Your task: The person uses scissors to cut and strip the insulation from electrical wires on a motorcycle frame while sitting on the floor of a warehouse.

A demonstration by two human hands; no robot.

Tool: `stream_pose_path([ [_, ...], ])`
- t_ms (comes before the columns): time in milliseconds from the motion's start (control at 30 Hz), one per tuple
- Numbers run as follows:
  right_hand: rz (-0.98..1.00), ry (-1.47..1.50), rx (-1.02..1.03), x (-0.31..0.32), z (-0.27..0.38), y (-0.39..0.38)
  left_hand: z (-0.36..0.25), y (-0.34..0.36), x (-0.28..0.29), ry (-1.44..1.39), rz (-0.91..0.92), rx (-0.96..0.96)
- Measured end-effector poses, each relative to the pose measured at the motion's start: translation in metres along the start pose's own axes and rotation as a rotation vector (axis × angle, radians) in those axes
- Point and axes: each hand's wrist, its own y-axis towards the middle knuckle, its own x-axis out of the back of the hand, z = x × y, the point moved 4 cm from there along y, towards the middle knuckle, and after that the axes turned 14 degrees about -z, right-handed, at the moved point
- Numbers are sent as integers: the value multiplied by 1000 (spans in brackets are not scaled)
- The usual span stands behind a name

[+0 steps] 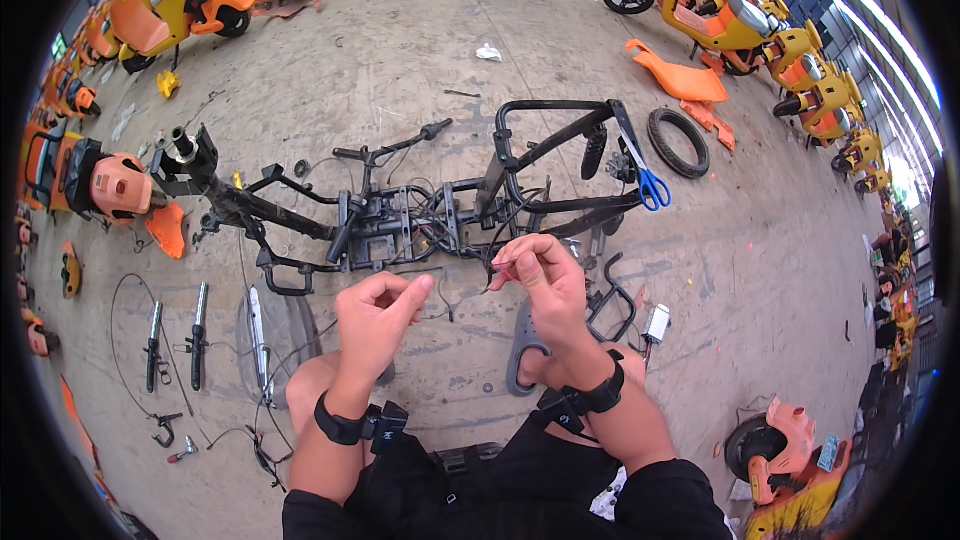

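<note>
My right hand point(550, 295) is closed, fingertips pinched on a thin dark wire point(491, 275) with a reddish bit beside the fingers. My left hand point(378, 318) is closed too, its thumb against the curled fingers. Whatever may be between them is too small to make out. Both hands hover apart above my knees, on the near side of a stripped black scooter frame point(400, 225) lying on the floor. Cables run through the middle of that frame. Blue-handled scissors point(654, 190) hang at the frame's right end.
Two fork tubes point(198, 335) and loose cables lie at left. A black tyre point(678, 143), orange panels point(680, 75) and a silver box point(656, 324) lie to the right. Rows of yellow-orange scooters point(700, 0) line the far side. A partial scooter body point(785, 460) is near right.
</note>
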Motion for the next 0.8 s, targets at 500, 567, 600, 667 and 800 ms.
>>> stream_pose_path([
  [500,55,-194,-118,-10,0,-9,-33,-19,-33,-106,93,-489],
  [567,89,-209,-83,-12,-1,-12,-24,-17,-36,-214,155,-356],
  [600,101,-235,-51,-14,0,-11,-22,-15,-34,-214,201,-337],
  [667,121,-271,-20,-15,0,-12,-18,-15,-34,-249,264,-273],
  [800,153,-261,-7,-19,-1,-12,-13,-13,-35,-359,322,-120],
])
